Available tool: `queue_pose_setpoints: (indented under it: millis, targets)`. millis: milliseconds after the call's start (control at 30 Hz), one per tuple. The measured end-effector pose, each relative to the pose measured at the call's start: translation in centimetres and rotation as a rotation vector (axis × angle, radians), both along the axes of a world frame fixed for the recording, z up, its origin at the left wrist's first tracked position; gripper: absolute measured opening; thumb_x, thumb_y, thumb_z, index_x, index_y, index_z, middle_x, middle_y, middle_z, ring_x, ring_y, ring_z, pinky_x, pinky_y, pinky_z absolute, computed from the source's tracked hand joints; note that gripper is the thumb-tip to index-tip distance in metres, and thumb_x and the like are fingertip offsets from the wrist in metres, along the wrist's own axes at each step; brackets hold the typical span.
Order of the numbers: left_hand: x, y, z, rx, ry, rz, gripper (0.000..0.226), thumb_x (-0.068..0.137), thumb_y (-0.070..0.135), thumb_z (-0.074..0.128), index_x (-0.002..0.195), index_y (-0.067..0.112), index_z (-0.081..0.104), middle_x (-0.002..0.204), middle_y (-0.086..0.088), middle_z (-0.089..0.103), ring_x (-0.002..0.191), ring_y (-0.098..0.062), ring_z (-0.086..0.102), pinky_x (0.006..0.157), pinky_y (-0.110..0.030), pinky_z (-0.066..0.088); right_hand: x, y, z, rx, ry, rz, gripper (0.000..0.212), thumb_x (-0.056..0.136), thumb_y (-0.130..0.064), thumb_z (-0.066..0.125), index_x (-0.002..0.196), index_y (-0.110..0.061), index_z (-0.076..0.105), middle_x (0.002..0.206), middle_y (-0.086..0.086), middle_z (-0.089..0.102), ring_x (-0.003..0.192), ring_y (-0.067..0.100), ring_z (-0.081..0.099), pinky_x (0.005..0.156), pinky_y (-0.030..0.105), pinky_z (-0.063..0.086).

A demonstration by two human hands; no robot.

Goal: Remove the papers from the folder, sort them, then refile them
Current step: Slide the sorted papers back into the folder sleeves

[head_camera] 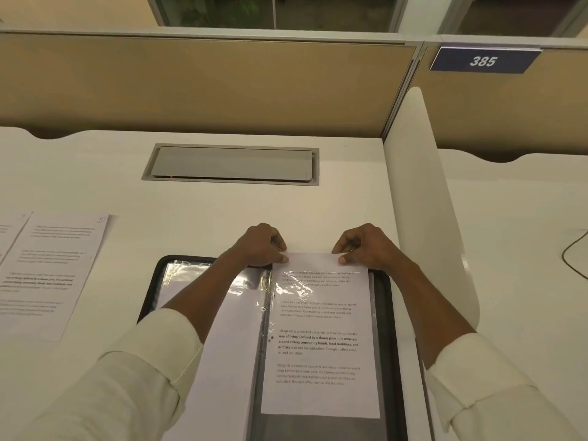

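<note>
Both hands are closed on one printed sheet (319,342). The left hand (265,246) pinches its top left corner and the right hand (362,246) its top right corner, so they sit apart across the sheet's width.

The sheet lies in a clear plastic sleeve (296,286) on the right-hand page of an open black display folder (386,313), near the front edge of the desk (222,211). Its top edge stands above the sleeve's mouth. Whether it is going in or coming out I cannot tell.

The likely trouble is at that mouth, where the plastic is crinkled and shiny and paper could catch or buckle. If one hand moves ahead of the other, the sheet will probably skew and jam against the sleeve's side. Neither hand holds the folder down, so the sleeve may lift with the paper.

The sheet is white and flat, with four blocks of text — the third partly bold. More loose sheets (54,275) lie on the desk to the left.
</note>
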State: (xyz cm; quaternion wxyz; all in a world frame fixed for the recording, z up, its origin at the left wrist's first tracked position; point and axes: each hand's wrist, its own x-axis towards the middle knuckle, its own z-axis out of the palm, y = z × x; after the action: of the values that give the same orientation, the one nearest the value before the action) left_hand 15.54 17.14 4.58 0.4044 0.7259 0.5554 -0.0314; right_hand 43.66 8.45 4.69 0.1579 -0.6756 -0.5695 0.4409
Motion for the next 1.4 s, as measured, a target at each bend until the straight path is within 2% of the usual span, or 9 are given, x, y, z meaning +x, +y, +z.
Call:
queue_pose_setpoints:
  millis: [233, 400, 667, 867, 933, 1067, 1233, 1333, 1400]
  targets:
    - [0.4, -0.7, -0.3, 0.065, -0.029, -0.057, 0.014, 0.084, 0.011, 0.086, 0.094, 0.015, 0.078, 0.080, 0.005, 0.071, 0.080, -0.012, 0.067, 0.076, -0.025, 0.053, 0.0, -0.2, 0.5, -0.093, -0.028, 0.082, 0.024, 0.078, -0.005, 0.088, 0.094, -0.021, 0.082, 0.083, -0.002, 0.080, 0.084, 0.013, 0.075, 0.076, 0.024, 0.055]
    - [0.1, -1.2, -0.3, 0.068, -0.005, -0.174, 0.016, 0.083, 0.004, 0.083, 0.089, 0.019, 0.079, 0.079, 0.012, 0.069, 0.079, -0.006, 0.065, 0.078, -0.025, 0.053, -1.7, -0.2, 1.1, -0.100, -0.095, 0.131, 0.036, 0.073, -0.032, 0.097, 0.102, -0.023, 0.076, 0.086, -0.005, 0.075, 0.084, 0.013, 0.071, 0.076, 0.027, 0.050]
    - [-1.2, -3.4, -1.1, 0.138, -0.076, 0.059, 0.022, 0.077, 0.012, 0.086, 0.085, 0.028, 0.073, 0.078, 0.013, 0.072, 0.080, -0.008, 0.070, 0.083, -0.038, 0.061, -6.2, -0.6, 0.8, -0.042, -0.441, 0.372, 0.060, 0.068, -0.037, 0.096, 0.117, -0.026, 0.064, 0.114, -0.005, 0.065, 0.104, 0.021, 0.059, 0.082, 0.036, 0.048]
    - [-3.3, -6.1, -2.0, 0.243, -0.182, 0.139, 0.030, 0.080, 0.015, 0.089, 0.104, 0.020, 0.072, 0.095, 0.008, 0.070, 0.092, -0.013, 0.066, 0.085, -0.038, 0.057, -7.6, -1.2, -0.3, 0.011, -0.373, 0.320, 0.057, 0.068, -0.033, 0.096, 0.114, -0.029, 0.062, 0.103, -0.008, 0.067, 0.094, 0.019, 0.059, 0.076, 0.035, 0.044]
    - [-3.6, -7.2, -1.8, 0.329, -0.153, 0.138, 0.034, 0.084, 0.021, 0.085, 0.114, 0.021, 0.068, 0.108, 0.007, 0.065, 0.103, -0.015, 0.060, 0.087, -0.034, 0.052, -7.7, -1.2, -0.3, 0.028, -0.367, 0.325, 0.055, 0.067, -0.031, 0.096, 0.113, -0.029, 0.065, 0.099, -0.010, 0.065, 0.093, 0.018, 0.059, 0.076, 0.034, 0.043]
    - [-4.3, -11.5, -2.0, 0.490, -0.034, 0.083, 0.049, 0.086, 0.039, 0.080, 0.127, 0.017, 0.063, 0.136, -0.003, 0.056, 0.126, -0.026, 0.050, 0.103, -0.044, 0.047, -7.2, -0.5, -0.1, 0.015, -0.352, 0.341, 0.046, 0.070, -0.034, 0.094, 0.107, -0.030, 0.068, 0.108, -0.007, 0.071, 0.102, 0.021, 0.062, 0.081, 0.035, 0.046]
    - [-5.8, -19.0, -3.4, 0.505, 0.098, 0.132, 0.086, 0.089, 0.075, 0.060, 0.148, 0.014, 0.048, 0.171, -0.013, 0.023, 0.159, -0.032, 0.018, 0.126, -0.052, 0.029, -7.2, 0.4, 0.7, -0.002, -0.337, 0.360, 0.041, 0.067, -0.046, 0.096, 0.092, -0.033, 0.065, 0.094, -0.012, 0.065, 0.093, 0.015, 0.061, 0.086, 0.040, 0.054]
    - [-6.7, -23.2, -4.3, 0.472, 0.130, 0.175, 0.099, 0.091, 0.088, 0.038, 0.157, 0.015, 0.037, 0.177, -0.010, 0.002, 0.164, -0.028, 0.000, 0.129, -0.052, 0.021, -7.4, 0.7, 1.0, 0.043, -0.310, 0.333, 0.032, 0.067, -0.038, 0.098, 0.081, -0.031, 0.070, 0.082, -0.012, 0.068, 0.081, 0.011, 0.064, 0.080, 0.036, 0.056]
    - [-7.0, -25.7, -4.9, 0.476, 0.148, 0.195, 0.097, 0.093, 0.086, 0.039, 0.161, 0.016, 0.032, 0.177, -0.008, -0.005, 0.164, -0.026, -0.004, 0.129, -0.053, 0.023, -7.8, 0.6, 1.0, 0.072, -0.324, 0.338, 0.029, 0.068, -0.036, 0.098, 0.080, -0.030, 0.072, 0.082, -0.015, 0.065, 0.078, 0.008, 0.062, 0.075, 0.032, 0.051]
